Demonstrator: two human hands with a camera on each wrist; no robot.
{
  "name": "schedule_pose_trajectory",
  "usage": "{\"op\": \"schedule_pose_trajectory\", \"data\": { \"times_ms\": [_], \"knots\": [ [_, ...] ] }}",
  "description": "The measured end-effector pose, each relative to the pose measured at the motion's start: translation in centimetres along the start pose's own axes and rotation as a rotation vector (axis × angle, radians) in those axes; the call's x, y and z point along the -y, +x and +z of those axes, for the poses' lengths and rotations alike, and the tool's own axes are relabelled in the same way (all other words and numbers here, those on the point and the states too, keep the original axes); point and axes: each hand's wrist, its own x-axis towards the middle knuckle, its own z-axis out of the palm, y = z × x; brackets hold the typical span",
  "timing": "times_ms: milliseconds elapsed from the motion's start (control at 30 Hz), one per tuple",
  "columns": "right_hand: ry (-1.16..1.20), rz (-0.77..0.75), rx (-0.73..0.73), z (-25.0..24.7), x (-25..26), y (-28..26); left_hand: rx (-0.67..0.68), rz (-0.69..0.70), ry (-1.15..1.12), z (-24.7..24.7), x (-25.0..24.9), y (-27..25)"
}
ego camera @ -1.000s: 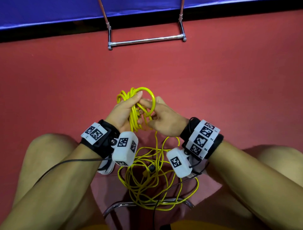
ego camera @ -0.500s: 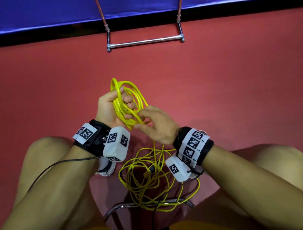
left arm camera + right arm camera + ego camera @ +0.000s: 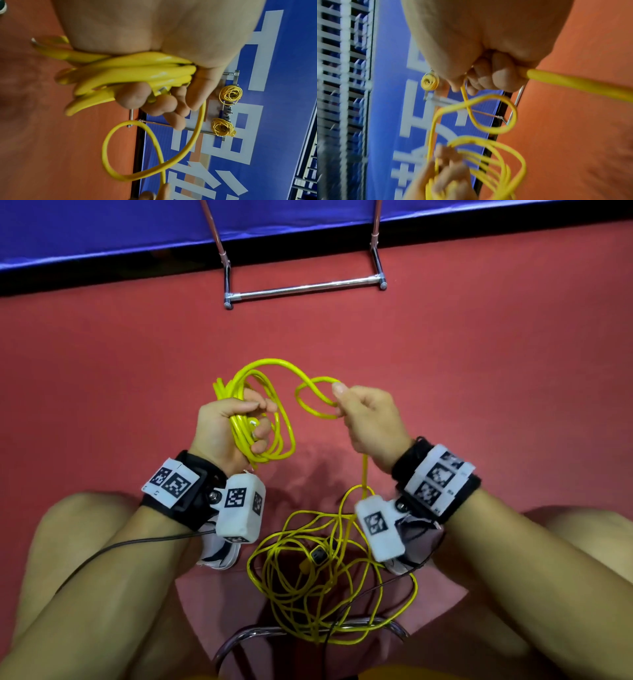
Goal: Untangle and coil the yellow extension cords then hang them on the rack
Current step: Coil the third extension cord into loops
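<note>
My left hand (image 3: 236, 422) grips a bundle of coiled loops of the yellow extension cord (image 3: 270, 419), the same bundle (image 3: 130, 73) filling its curled fingers in the left wrist view. My right hand (image 3: 363, 419) pinches a small twisted loop (image 3: 315, 402) of that cord between thumb and fingers, and the cord (image 3: 573, 83) runs out past its fingers in the right wrist view. The strand drops from the right hand into a loose tangle (image 3: 325, 583) on the floor between my legs, with a black plug (image 3: 318, 554) in it. The rack's base bar (image 3: 305, 290) stands ahead on the floor.
Two coiled yellow cords (image 3: 230, 93) (image 3: 222, 127) hang on the rack against the blue banner (image 3: 283, 121). A chrome chair frame (image 3: 308, 631) curves under the tangle. My knees flank it on both sides. Red floor (image 3: 479, 364) stretches ahead to the rack.
My hands have moved apart: the right hand pulled a length of cord to the right, forming a small loop, while the left hand kept the coiled bundle.
</note>
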Motion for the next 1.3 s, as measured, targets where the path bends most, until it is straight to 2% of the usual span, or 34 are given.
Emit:
{"op": "schedule_pose_trajectory", "data": {
  "times_ms": [67,100,200,300,367,467,567,633,733,800,900,1000,1067,1133,1200,1300],
  "knots": [
    [0.095,0.201,0.045,-1.5,0.2,1.1,-0.077,0.045,-0.026,-0.4,-0.4,0.2],
    [0.086,0.247,0.072,-2.2,0.2,1.5,-0.104,0.063,-0.048,-0.5,-0.6,0.3],
    [-0.077,0.281,0.121,-3.2,0.1,1.6,-0.134,0.095,-0.108,-1.0,-1.2,0.3],
    [-0.261,0.452,0.161,-3.4,-0.2,1.3,-0.139,0.097,-0.116,-1.2,-1.6,0.3],
    [-0.138,0.579,0.178,-3.3,-0.3,1.3,-0.138,0.091,-0.032,-1.4,-1.5,0.4],
    [0.165,0.614,0.185,-2.9,0.3,1.4,-0.102,0.16,0.357,-1.8,-0.5,0.6],
    [0.277,0.535,0.123,-2.4,1.2,1.5,-0.075,0.162,0.725,-1.9,0.8,0.4],
    [0.232,0.462,0.1,-1.8,1.5,1.6,-0.021,0.141,0.843,-1.7,1.2,0.2],
    [0.134,0.311,0.115,-1.3,1.0,1.6,0.153,0.081,1.069,-1.0,1.8,-0.3],
    [0.092,0.22,0.109,-1.1,1.1,1.1,0.187,0.055,1.133,-0.8,2.6,-0.4],
    [0.035,0.078,0.136,0.1,1.5,-0.4,0.148,0.04,1.083,-0.3,3.5,-0.3],
    [-0.013,-0.046,0.213,1.8,1.3,-2.5,0.211,0.029,0.991,0.6,3.4,-0.6],
    [-0.085,-0.115,0.184,2.5,0.6,-3.3,0.206,-0.057,0.797,0.9,3.4,-0.7],
    [-0.167,-0.196,0.147,2.5,0.1,-3.4,0.12,-0.205,0.5,0.8,3.2,-0.6],
    [-0.255,-0.313,0.129,2.4,0.0,-3.5,0.097,-0.324,0.226,0.9,2.7,-0.7],
    [-0.322,-0.462,0.13,2.5,0.0,-4.0,0.134,-0.416,0.074,0.6,2.3,-0.8]
  ]
}}
